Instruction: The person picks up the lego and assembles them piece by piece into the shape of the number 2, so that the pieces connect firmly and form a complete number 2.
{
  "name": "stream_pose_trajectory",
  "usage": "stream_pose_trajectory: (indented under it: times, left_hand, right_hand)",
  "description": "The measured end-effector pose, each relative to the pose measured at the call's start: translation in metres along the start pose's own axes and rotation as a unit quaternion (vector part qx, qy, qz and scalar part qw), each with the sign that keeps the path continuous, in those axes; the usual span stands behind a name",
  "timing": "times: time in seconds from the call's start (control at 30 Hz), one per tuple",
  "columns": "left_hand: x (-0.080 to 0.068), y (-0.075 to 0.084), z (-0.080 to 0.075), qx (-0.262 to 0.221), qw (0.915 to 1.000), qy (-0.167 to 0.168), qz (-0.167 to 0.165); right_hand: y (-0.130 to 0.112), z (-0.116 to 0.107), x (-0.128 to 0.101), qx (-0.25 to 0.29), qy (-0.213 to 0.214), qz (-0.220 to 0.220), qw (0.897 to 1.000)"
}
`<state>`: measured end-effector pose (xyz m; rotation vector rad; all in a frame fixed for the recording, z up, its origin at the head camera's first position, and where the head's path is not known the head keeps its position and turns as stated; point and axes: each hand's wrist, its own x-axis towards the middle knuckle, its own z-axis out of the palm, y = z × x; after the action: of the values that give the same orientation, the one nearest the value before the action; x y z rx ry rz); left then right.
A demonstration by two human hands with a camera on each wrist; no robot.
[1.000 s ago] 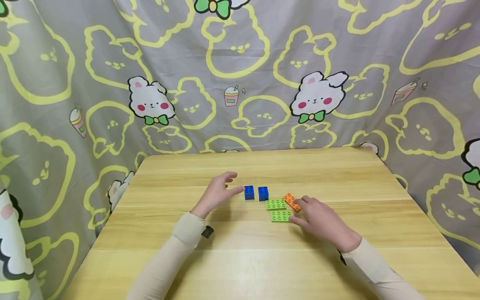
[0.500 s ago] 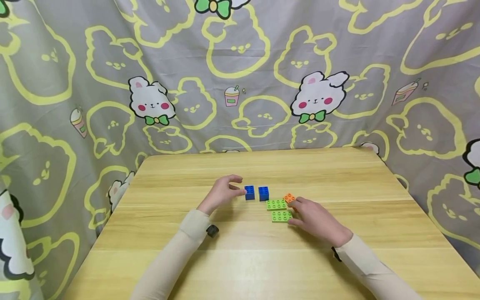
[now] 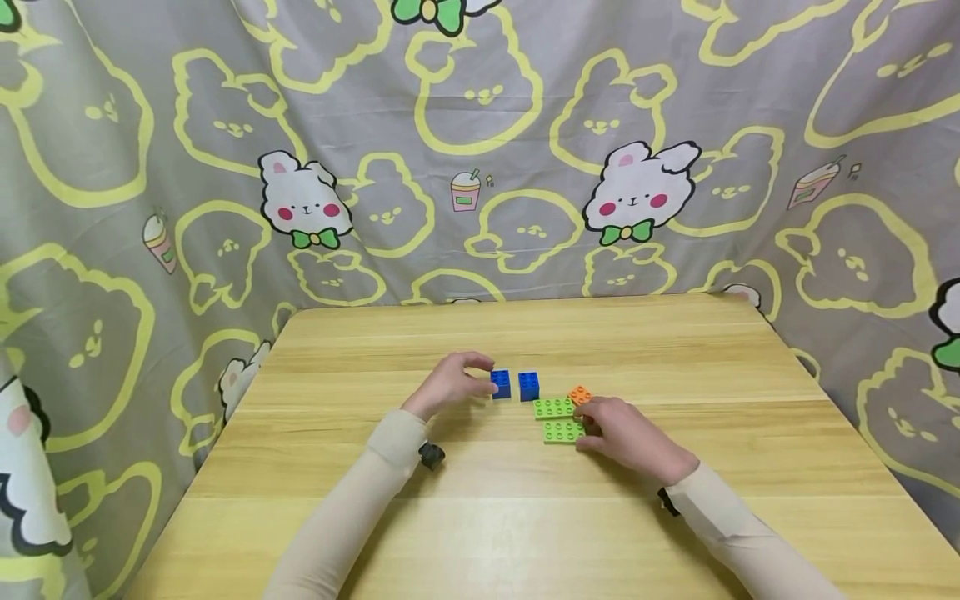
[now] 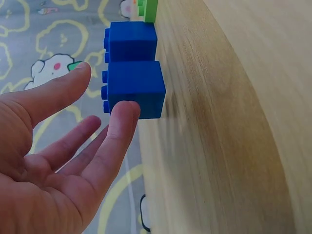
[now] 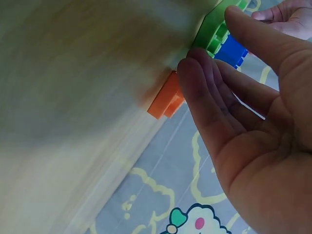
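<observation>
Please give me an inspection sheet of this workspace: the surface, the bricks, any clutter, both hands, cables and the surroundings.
Surface: light wooden table, bricks grouped near its middle.
Job's things: two blue bricks side by side, the left blue brick and the right blue brick; two flat green bricks, the far green brick and the near green brick; one orange brick, partly hidden by the right hand.
Clutter: nothing seen.
Hands: left hand, its grip not closed, a fingertip touching the left blue brick; right hand open at the green and orange bricks, contact unclear.
Cables: nothing seen.
Surroundings: grey curtain with yellow outlines and rabbit figures behind and beside the table.
</observation>
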<state>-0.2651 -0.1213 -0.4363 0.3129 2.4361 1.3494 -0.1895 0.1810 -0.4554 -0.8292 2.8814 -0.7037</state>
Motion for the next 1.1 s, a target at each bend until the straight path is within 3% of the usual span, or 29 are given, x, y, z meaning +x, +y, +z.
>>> stream_pose_trajectory:
  times: [0.23, 0.53, 1.1]
  left_hand:
    - [0.004, -0.003, 0.002, -0.022, 0.9995, -0.022, -0.005]
    - [0.007, -0.004, 0.003, -0.034, 0.999, -0.026, -0.005]
    - [0.007, -0.005, 0.007, 0.008, 1.0, 0.0, 0.001]
  right_hand:
    - [0.005, -0.001, 0.004, 0.044, -0.022, 0.003, 0.999]
    - [0.006, 0.001, 0.011, 0.078, -0.052, 0.019, 0.995]
    - [-0.003, 0.005, 0.02, 0.1, -0.052, 0.011, 0.994]
